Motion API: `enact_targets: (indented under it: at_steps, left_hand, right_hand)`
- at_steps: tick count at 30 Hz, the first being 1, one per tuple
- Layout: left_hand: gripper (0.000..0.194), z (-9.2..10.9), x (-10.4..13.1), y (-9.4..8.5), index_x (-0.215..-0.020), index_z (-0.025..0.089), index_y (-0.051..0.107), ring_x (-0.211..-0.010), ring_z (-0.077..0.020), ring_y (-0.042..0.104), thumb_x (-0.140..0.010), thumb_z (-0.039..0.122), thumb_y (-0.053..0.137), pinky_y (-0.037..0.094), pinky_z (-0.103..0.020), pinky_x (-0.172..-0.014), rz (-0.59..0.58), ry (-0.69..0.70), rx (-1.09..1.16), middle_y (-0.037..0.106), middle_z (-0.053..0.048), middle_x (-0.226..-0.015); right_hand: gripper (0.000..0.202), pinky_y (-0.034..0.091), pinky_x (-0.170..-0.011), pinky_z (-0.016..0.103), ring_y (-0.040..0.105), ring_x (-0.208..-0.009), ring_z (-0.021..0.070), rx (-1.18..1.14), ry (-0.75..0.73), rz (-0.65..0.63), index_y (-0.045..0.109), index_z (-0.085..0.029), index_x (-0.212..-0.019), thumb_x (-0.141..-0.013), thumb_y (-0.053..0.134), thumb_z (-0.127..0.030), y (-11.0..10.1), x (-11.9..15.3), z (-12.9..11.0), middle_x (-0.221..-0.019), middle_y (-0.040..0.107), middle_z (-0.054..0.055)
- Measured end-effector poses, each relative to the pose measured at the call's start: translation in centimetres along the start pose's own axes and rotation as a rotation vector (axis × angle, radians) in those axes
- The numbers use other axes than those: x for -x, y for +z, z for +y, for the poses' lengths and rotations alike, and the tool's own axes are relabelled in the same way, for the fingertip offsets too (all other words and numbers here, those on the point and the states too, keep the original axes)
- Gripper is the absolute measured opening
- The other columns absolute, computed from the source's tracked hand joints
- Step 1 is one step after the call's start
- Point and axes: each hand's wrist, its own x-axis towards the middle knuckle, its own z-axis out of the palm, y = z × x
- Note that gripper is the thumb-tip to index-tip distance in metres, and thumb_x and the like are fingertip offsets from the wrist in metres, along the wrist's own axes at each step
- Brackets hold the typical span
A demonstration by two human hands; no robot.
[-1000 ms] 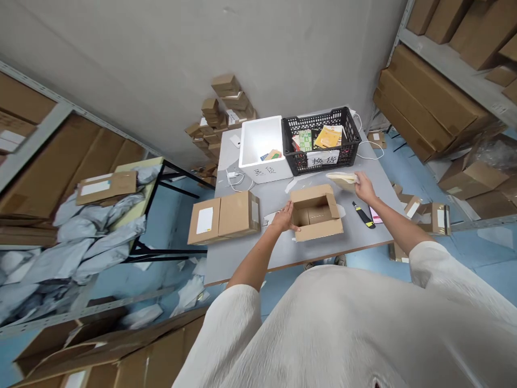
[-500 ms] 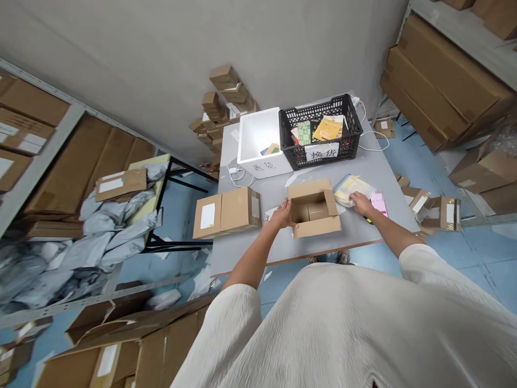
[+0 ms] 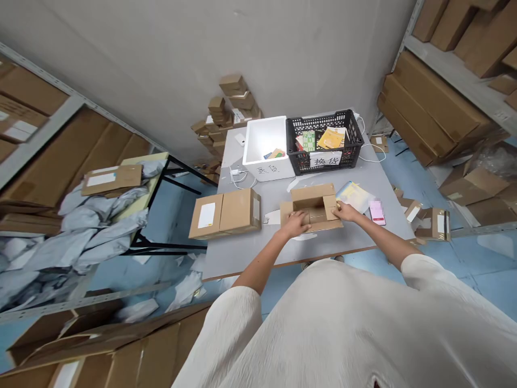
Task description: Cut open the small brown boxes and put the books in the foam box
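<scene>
An open cardboard box (image 3: 319, 224) stands near the front edge of the grey table (image 3: 234, 258), its flaps spread. My left hand (image 3: 295, 223) reaches over the box's left side, fingers at the opening. My right hand (image 3: 346, 211) has its fingers closed at the right flap of the box. Just beyond my right hand lie a clear plastic packet (image 3: 357, 196) with yellow and blue parts and a pink-screened phone (image 3: 377, 212). To the left sits a closed cardboard box (image 3: 238, 210) with white labels.
A white foam bin (image 3: 270, 168) and a black crate (image 3: 325, 157) holding colourful packets stand at the table's back. Grey bags (image 3: 97, 215) are heaped on a side table at left. Stacked boxes (image 3: 238, 99) stand by the wall; shelves with cartons (image 3: 436, 108) are at right.
My right hand has left the plastic packet and moved left to the box's flap. My left hand has shifted right over the box's opening. The left flap now sticks outward.
</scene>
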Motion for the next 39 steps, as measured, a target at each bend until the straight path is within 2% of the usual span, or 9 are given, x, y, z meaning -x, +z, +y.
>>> enact_targets:
  at_steps: [3,8,12,15,20,24,29,35,39]
  left_hand:
    - [0.071,1.3,0.5,0.4,-0.162,0.028,0.056,-0.15,-0.0388,0.053,-0.1,0.062,0.061,0.037,-0.05,-0.126,0.001,0.074,0.027,0.062,-0.013,-0.161]
    - [0.066,1.0,1.6,0.5,-0.159,0.031,0.06,-0.144,-0.0365,0.059,-0.104,0.068,0.053,0.038,-0.05,-0.121,0.016,0.103,0.055,0.068,-0.012,-0.155]
    - [0.061,-0.8,2.6,-0.2,-0.151,0.031,0.066,-0.141,-0.036,0.06,-0.107,0.069,0.047,0.036,-0.051,-0.121,0.095,0.109,0.055,0.07,-0.011,-0.152]
    - [0.054,-2.6,2.9,-1.0,-0.146,0.032,0.069,-0.141,-0.0353,0.058,-0.108,0.064,0.048,0.034,-0.053,-0.123,0.182,0.126,0.039,0.071,-0.01,-0.148]
    - [0.037,-6.1,2.4,-2.0,-0.136,0.032,0.072,-0.137,-0.034,0.058,-0.11,0.051,0.053,0.037,-0.05,-0.118,0.294,0.101,0.023,0.071,-0.01,-0.143]
    - [0.031,-8.7,1.8,-2.4,-0.128,0.03,0.074,-0.134,-0.0346,0.057,-0.111,0.045,0.053,0.039,-0.05,-0.113,0.331,0.029,0.048,0.07,-0.011,-0.14]
    - [0.033,-10.7,1.6,-2.4,-0.133,0.027,0.071,-0.137,-0.0365,0.054,-0.111,0.043,0.054,0.04,-0.051,-0.114,0.353,-0.015,0.102,0.067,-0.013,-0.146]
    - [0.035,-12.1,1.4,-2.6,-0.142,0.028,0.066,-0.143,-0.0363,0.05,-0.11,0.038,0.055,0.037,-0.051,-0.119,0.447,-0.01,0.127,0.061,-0.013,-0.156]
    - [0.031,-13.0,1.2,-2.5,-0.136,0.027,0.068,-0.141,-0.0362,0.053,-0.109,0.035,0.055,0.037,-0.052,-0.119,0.412,-0.051,0.12,0.062,-0.014,-0.152]
  right_hand:
    - [0.034,0.059,-0.084,0.031,0.079,-0.105,0.0291,0.038,0.071,-0.057,0.069,-0.018,-0.128,-0.101,0.069,-0.039,0.3,0.1,-1.3,-0.121,0.082,0.016]
    - [0.032,0.06,-0.073,0.028,0.08,-0.088,0.0229,-0.055,0.081,-0.086,0.067,-0.019,-0.13,-0.102,0.067,-0.034,1.3,-0.6,-3.4,-0.113,0.083,0.012]
    - [0.039,0.06,-0.078,0.028,0.079,-0.09,0.0231,-0.031,0.05,-0.015,0.066,-0.018,-0.135,-0.1,0.069,-0.035,2.0,-2.2,-5.8,-0.107,0.084,0.009]
    - [0.04,0.059,-0.083,0.027,0.078,-0.093,0.0223,0.009,0.083,0.012,0.066,-0.018,-0.139,-0.102,0.066,-0.032,2.1,-3.8,-8.2,-0.112,0.083,0.009]
    - [0.044,0.058,-0.091,0.029,0.077,-0.099,0.023,0.034,0.141,0.029,0.066,-0.019,-0.145,-0.104,0.061,-0.035,2.8,-6.8,-12.2,-0.115,0.082,0.007]
    - [0.046,0.056,-0.098,0.033,0.075,-0.114,0.0272,0.089,0.159,0.072,0.068,-0.022,-0.146,-0.104,0.059,-0.038,4.0,-9.4,-14.6,-0.124,0.081,0.009]
    - [0.05,0.055,-0.103,0.039,0.071,-0.126,0.0327,0.135,0.2,0.098,0.068,-0.02,-0.149,-0.102,0.059,-0.036,4.6,-12.0,-15.8,-0.138,0.077,0.014]
    - [0.058,0.054,-0.108,0.042,0.072,-0.125,0.0333,0.134,0.149,0.176,0.06,-0.023,-0.159,-0.103,0.06,-0.041,4.1,-14.2,-17.0,-0.134,0.079,0.012]
    - [0.056,0.055,-0.11,0.043,0.072,-0.126,0.034,0.09,0.132,0.139,0.063,-0.021,-0.156,-0.102,0.061,-0.036,5.5,-15.3,-17.9,-0.134,0.08,0.013]
